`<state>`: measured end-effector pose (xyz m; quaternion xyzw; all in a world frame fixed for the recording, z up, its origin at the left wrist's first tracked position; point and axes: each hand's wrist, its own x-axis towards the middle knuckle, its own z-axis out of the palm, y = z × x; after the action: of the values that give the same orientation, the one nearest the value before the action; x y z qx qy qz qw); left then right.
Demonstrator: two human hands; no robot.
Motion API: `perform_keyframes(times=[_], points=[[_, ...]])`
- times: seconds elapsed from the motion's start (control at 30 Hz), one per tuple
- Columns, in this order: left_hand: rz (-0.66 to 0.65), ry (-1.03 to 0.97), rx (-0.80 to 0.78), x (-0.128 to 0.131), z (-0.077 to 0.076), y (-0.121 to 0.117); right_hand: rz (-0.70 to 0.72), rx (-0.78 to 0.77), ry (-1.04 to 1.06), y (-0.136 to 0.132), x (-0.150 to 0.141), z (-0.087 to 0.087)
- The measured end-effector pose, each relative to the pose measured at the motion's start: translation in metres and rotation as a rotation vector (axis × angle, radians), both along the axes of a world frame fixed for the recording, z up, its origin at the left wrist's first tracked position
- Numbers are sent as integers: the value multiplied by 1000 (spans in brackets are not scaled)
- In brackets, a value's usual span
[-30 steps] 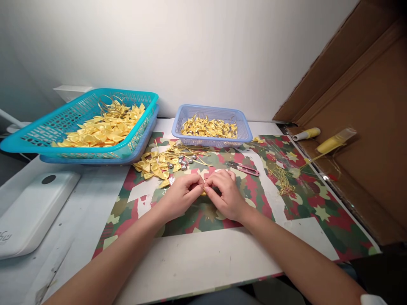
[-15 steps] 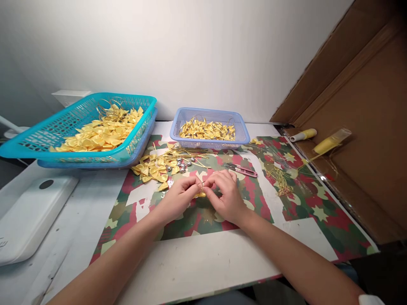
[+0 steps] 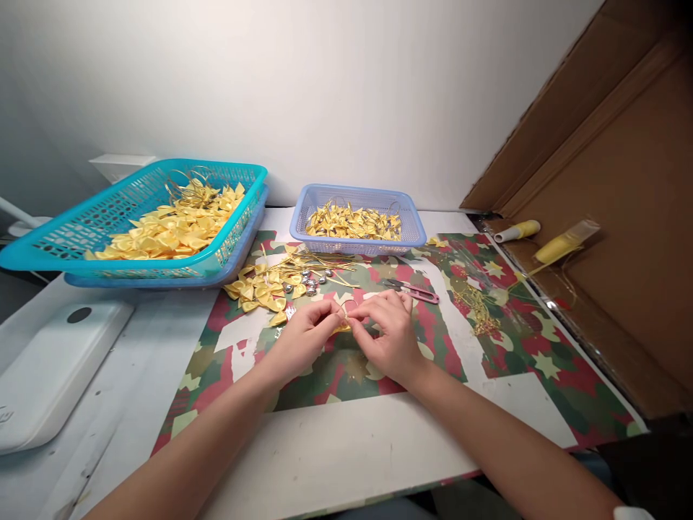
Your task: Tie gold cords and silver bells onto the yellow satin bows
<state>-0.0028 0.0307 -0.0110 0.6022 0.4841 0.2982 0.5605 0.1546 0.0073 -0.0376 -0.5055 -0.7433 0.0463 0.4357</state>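
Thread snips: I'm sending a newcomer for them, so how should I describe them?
On the camouflage sheet, look between the periwinkle basket and the person's right hand. The thread snips lie there, dark blades pointing left; their pink handle sets them apart from the yellow bows and silver bells.

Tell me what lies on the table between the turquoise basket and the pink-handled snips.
In the head view, a loose heap of yellow bows, thin gold ties and small silver balls lies between them.
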Motion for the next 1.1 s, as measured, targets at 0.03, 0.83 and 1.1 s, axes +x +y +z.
perform_keyframes(times=[0.03, 0.83, 1.1], points=[[0, 1, 0, 0, 0, 0, -8, 15, -14, 0, 0, 0], [-65, 228, 475, -9, -7, 6, 16, 107, -320, 6, 13, 2], [-90, 311, 545, -6, -7, 5, 25, 47, -299, 6, 14, 4]])
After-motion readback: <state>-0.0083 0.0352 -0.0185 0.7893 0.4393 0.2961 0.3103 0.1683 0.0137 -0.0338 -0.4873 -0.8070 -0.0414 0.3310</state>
